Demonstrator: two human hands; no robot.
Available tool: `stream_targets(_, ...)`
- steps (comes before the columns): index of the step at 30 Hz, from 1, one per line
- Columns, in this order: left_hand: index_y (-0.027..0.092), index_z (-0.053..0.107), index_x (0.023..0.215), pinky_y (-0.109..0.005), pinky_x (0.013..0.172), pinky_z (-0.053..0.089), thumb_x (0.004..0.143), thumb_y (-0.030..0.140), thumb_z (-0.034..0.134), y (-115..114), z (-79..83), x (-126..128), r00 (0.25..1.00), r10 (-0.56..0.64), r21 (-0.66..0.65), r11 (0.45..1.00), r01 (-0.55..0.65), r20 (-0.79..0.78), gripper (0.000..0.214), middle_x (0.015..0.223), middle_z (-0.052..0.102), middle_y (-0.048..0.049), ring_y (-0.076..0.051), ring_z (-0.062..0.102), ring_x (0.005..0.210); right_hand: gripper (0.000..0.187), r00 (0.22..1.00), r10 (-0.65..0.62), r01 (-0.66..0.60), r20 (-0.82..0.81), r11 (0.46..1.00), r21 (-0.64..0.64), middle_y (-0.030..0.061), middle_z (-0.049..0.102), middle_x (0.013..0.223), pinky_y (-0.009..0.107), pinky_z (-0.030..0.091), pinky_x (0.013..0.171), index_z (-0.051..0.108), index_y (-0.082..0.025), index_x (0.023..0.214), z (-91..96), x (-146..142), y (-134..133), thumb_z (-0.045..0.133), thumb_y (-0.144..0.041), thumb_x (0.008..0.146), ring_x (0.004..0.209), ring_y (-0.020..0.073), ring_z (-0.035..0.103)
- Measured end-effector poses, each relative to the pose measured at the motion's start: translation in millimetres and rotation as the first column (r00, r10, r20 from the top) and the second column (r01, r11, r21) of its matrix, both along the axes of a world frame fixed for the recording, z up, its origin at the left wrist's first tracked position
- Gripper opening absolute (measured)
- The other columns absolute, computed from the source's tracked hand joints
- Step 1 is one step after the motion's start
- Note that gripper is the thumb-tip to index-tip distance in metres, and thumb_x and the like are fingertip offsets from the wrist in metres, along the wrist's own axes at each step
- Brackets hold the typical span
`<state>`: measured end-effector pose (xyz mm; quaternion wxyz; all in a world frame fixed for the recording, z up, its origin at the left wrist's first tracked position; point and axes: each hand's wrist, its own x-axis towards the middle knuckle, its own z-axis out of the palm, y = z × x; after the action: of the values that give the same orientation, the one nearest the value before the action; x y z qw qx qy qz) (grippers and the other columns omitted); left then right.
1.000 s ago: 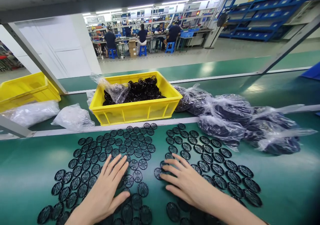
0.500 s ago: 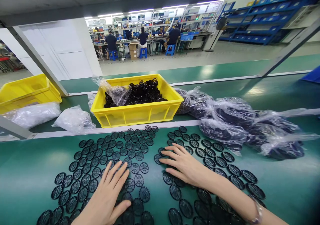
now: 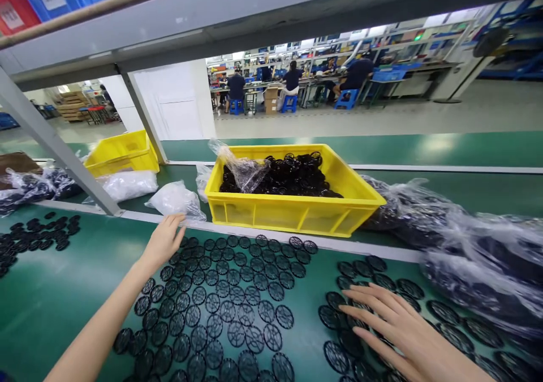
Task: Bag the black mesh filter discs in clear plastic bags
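Many discs (image 3: 227, 311), green worktop (image 3: 63, 291), people (image 3: 292, 79) beyond

Our left grip (image 3: 166, 237) is a bare human hand with a narrow back, slim fingers and a separate thumb. It runs through a slim wrist (image 3: 146, 262) into our long, bare left forearm (image 3: 99, 320), which is smooth and broadens gradually toward the elbow end. Our right grip (image 3: 399, 325) is likewise a bare human hand, with a broad, smooth back and long, slender fingers (image 3: 368, 300) that taper to rounded tips. Of our right forearm (image 3: 453, 365) we see only a short bare length, cut off by the lower edge of the view.
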<state>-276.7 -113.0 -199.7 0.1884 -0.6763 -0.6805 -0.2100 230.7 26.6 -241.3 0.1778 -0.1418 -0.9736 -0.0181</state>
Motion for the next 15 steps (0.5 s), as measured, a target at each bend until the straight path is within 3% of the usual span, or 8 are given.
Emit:
stream_targets(2, 0.013, 0.055, 0.122, -0.046, 0.099, 0.050, 0.101, 0.022, 0.040, 18, 13.0, 0, 1.000, -0.018, 0.016, 1.000, 0.018, -0.017, 0.027, 0.118, 0.064, -0.0151, -0.028, 0.057, 0.114, 0.035, 1.000, 0.009, -0.009, 0.012, 1.000, 0.004, 0.0037, 0.071, 0.122, 0.046, 0.052, 0.094, 0.065, -0.038, 0.127, 15.9, -13, 7, 0.060, -0.042, 0.093, 0.112, 0.0293, 0.065)
stream_targets(5, 0.015, 0.058, 0.119, -0.044, 0.100, 0.047, 0.100, 0.022, 0.040, 58, 42.5, 14, 0.996, -0.062, 0.009, 0.998, 0.063, -0.060, 0.026, 0.118, 0.065, -0.0137, -0.027, 0.056, 0.114, 0.031, 1.000, 0.009, -0.009, 0.003, 1.000, -0.014, 0.0073, 0.070, 0.122, 0.044, 0.054, 0.092, 0.069, -0.030, 0.122, 56.3, -52, 31, 0.049, -0.037, 0.100, 0.111, 0.0269, 0.065)
stream_targets(9, 0.014, 0.061, 0.114, -0.042, 0.099, 0.047, 0.102, 0.023, 0.036, 142, 78.6, 43, 0.992, -0.073, -0.072, 0.995, 0.066, -0.102, 0.030, 0.115, 0.065, -0.0144, -0.027, 0.057, 0.114, 0.037, 0.999, -0.008, 0.011, -0.041, 0.998, 0.061, 0.0126, 0.072, 0.109, 0.042, 0.057, 0.082, 0.070, -0.018, 0.112, 119.3, -124, 82, 0.038, -0.034, 0.103, 0.098, 0.0259, 0.067)
stream_targets(12, 0.011, 0.064, 0.109, -0.042, 0.095, 0.050, 0.101, 0.026, 0.044, 215, 86.5, 70, 0.992, -0.056, -0.184, 0.982, 0.035, -0.110, 0.027, 0.112, 0.065, -0.0152, -0.026, 0.060, 0.112, 0.033, 0.997, -0.062, 0.067, -0.041, 0.988, 0.142, 0.0107, 0.072, 0.106, 0.037, 0.055, 0.076, 0.069, -0.018, 0.110, 147.3, -165, 104, 0.040, -0.031, 0.103, 0.094, 0.0243, 0.068)
stream_targets(15, 0.013, 0.061, 0.120, -0.046, 0.092, 0.053, 0.095, 0.037, 0.060, 275, 82.5, 95, 0.996, 0.001, -0.278, 0.960, -0.025, -0.086, 0.034, 0.121, 0.063, -0.0121, -0.025, 0.063, 0.108, 0.029, 0.997, -0.074, 0.071, 0.003, 0.966, 0.250, 0.0095, 0.071, 0.096, 0.034, 0.052, 0.071, 0.069, -0.017, 0.105, 148.8, -177, 102, 0.043, -0.027, 0.102, 0.086, 0.0225, 0.067)
